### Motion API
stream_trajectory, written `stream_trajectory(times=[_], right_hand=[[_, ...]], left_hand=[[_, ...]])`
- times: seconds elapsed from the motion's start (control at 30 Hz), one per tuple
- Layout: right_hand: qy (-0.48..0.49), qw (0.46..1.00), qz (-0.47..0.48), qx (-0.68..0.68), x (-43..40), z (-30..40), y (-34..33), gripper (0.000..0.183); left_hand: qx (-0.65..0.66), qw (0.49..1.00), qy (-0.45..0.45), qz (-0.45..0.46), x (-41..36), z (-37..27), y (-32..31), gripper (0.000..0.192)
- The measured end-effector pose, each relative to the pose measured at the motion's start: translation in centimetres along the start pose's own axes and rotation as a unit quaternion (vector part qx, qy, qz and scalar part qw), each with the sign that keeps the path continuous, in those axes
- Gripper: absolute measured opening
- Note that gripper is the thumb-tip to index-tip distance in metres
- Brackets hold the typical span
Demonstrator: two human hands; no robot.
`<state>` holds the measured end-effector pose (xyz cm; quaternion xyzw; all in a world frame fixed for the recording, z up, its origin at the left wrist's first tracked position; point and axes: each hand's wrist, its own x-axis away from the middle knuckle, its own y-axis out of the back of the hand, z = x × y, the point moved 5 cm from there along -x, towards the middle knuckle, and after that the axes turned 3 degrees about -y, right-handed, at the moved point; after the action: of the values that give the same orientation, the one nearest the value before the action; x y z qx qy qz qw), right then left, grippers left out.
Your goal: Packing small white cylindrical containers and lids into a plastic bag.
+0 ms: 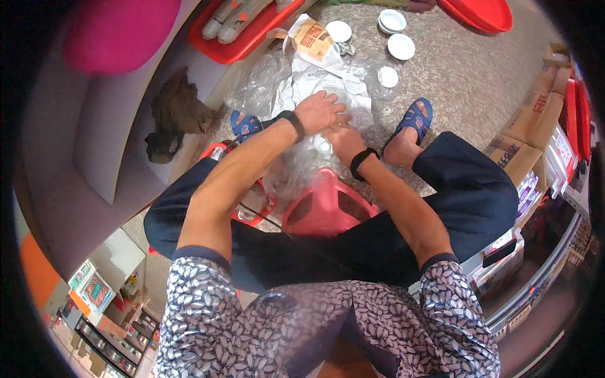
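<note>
My left hand (322,112) reaches in from the left over the crumpled clear plastic (293,167), its fingers meeting those of my right hand (344,141). Both are at the edge of the plastic; whether either grips it cannot be told. A small white round item (322,144) shows between the hands, in or under the film. Beyond them lie crumpled printed paper (307,78) and a printed paper bag (312,40) on the floor. White round dishes or lids (401,46) are scattered to the upper right. A pink plastic stool (326,203) stands close below my hands.
A red tray (231,59) with wrapped items is at the upper left, near a brown cloth-like bundle (182,106). Another red tray (487,14) lies at the top right. Cardboard boxes (534,113) line the right side. Blue slippers (416,118) are on my feet, either side of the papers.
</note>
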<state>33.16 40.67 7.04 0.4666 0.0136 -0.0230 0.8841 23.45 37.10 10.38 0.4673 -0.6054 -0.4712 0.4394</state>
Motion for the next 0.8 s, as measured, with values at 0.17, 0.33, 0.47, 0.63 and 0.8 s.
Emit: stream_trajectory(times=[0.17,0.33,0.47,0.63,0.8], right_hand=[[-0.017,0.999,0.043,-0.019,-0.1,-0.3,1.2,0.024],[-0.03,0.998,0.048,0.009,-0.2,-0.2,0.7,0.022],[0.004,0.999,-0.025,0.046,0.1,0.4,1.2,0.014],[0.017,0.997,-0.027,0.071,-0.5,1.2,2.4,0.014],[-0.007,0.996,-0.044,0.071,0.2,0.7,1.9,0.013]], left_hand=[[-0.014,0.999,0.033,0.037,1.0,0.5,-1.8,0.022],[-0.035,0.997,0.048,-0.053,2.1,0.3,-0.9,0.016],[-0.009,0.998,0.049,-0.042,1.6,0.5,-1.0,0.015],[0.007,0.993,0.099,-0.061,2.3,1.5,-1.4,0.009],[0.004,0.993,0.107,-0.057,2.7,0.9,-0.8,0.008]])
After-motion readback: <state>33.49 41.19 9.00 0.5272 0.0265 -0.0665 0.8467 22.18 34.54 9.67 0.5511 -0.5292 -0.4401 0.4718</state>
